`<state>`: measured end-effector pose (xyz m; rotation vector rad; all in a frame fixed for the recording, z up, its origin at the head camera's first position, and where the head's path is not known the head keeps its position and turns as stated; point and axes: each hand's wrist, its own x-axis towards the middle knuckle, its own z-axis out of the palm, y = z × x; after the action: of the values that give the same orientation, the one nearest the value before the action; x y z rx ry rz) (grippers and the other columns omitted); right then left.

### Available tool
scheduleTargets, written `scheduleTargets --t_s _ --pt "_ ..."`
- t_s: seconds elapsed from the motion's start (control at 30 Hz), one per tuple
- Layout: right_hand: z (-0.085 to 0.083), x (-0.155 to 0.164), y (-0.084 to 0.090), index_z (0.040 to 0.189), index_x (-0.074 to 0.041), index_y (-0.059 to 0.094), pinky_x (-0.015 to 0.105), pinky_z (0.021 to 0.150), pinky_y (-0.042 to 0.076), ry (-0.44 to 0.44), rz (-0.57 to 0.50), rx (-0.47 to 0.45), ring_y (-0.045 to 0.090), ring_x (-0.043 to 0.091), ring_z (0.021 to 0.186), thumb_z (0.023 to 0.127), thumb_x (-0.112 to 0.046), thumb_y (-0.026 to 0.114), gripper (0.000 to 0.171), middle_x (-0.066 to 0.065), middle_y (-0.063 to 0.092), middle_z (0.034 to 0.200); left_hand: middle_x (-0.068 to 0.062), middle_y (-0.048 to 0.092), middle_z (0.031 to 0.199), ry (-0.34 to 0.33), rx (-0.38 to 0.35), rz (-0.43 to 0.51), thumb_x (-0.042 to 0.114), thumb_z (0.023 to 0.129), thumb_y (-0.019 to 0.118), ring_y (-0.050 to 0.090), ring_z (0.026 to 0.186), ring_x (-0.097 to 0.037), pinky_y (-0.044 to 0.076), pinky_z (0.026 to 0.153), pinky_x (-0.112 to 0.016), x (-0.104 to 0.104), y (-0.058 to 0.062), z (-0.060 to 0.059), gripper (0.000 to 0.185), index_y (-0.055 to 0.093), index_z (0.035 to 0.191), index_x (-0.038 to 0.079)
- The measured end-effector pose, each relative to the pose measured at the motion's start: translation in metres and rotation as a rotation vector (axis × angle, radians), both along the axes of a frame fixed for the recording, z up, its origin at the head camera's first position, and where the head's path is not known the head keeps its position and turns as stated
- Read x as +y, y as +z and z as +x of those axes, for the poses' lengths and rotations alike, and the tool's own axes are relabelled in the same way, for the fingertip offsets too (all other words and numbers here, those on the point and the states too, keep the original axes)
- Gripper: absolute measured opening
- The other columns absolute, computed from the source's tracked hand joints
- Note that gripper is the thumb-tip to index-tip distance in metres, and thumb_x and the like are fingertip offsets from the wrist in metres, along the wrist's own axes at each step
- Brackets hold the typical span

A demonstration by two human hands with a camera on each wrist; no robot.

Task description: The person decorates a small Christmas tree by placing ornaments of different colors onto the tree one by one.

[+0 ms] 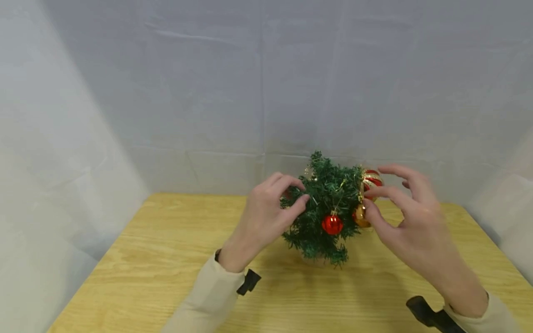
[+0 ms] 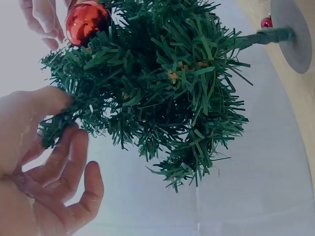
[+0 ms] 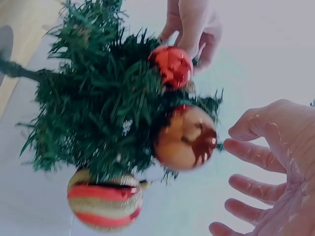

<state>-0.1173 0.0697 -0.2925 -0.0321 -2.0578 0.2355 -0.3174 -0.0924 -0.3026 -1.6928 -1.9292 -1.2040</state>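
Observation:
A small green artificial Christmas tree [image 1: 325,199] stands on the table. My left hand [image 1: 268,208] is at its left side; in the left wrist view its thumb and index finger [image 2: 64,147] pinch a branch tip. On the right, my right hand [image 1: 416,217] has its thumb and index fingertips close together beside a shiny gold bauble [image 3: 186,137], the other fingers spread. Nothing shows between those fingertips. A red bauble [image 1: 332,225] hangs at the tree's front. Behind the gold one is a red-and-gold striped bauble [image 1: 372,180].
The tree's thin trunk ends in a round grey base [image 2: 295,37]. A small dark red ball [image 2: 266,22] shows near that base. Under everything lies a wooden table [image 1: 166,249], with a pale sheet [image 1: 208,101] hanging behind it.

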Motion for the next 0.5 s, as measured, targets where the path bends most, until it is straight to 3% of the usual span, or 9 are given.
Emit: scheduleTargets --t_s 0.1,0.33,0.5 --pt "0.005 0.006 -0.002 0.090 -0.006 0.076 0.038 0.081 0.035 -0.029 -0.010 -0.004 0.052 0.043 0.119 0.074 0.003 0.075 0.018 0.023 0.062 0.130 -0.005 0.069 0.099 0.004 0.009 0.032 0.011 0.093 0.074 0.066 0.080 -0.013 0.057 0.071 -0.027 -0.001 0.000 -0.001 0.009 0.072 0.102 0.010" --pt "0.017 0.026 -0.012 0.092 -0.005 0.076 0.034 0.083 0.036 -0.099 -0.048 -0.035 0.053 0.044 0.119 0.075 0.005 0.075 0.020 0.023 0.061 0.131 -0.006 0.066 0.093 0.067 0.098 0.102 0.006 0.089 0.076 0.059 0.074 -0.013 0.051 0.065 -0.022 -0.004 -0.003 -0.002 0.011 0.072 0.100 0.007" --pt "0.022 0.042 -0.025 0.091 -0.006 0.075 0.026 0.074 0.034 -0.145 -0.056 -0.077 0.054 0.044 0.114 0.076 0.005 0.075 0.018 0.024 0.062 0.126 -0.005 0.064 0.093 0.116 0.145 0.109 0.006 0.090 0.075 0.059 0.074 -0.012 0.051 0.064 -0.023 -0.007 -0.004 -0.005 0.012 0.072 0.101 0.008"
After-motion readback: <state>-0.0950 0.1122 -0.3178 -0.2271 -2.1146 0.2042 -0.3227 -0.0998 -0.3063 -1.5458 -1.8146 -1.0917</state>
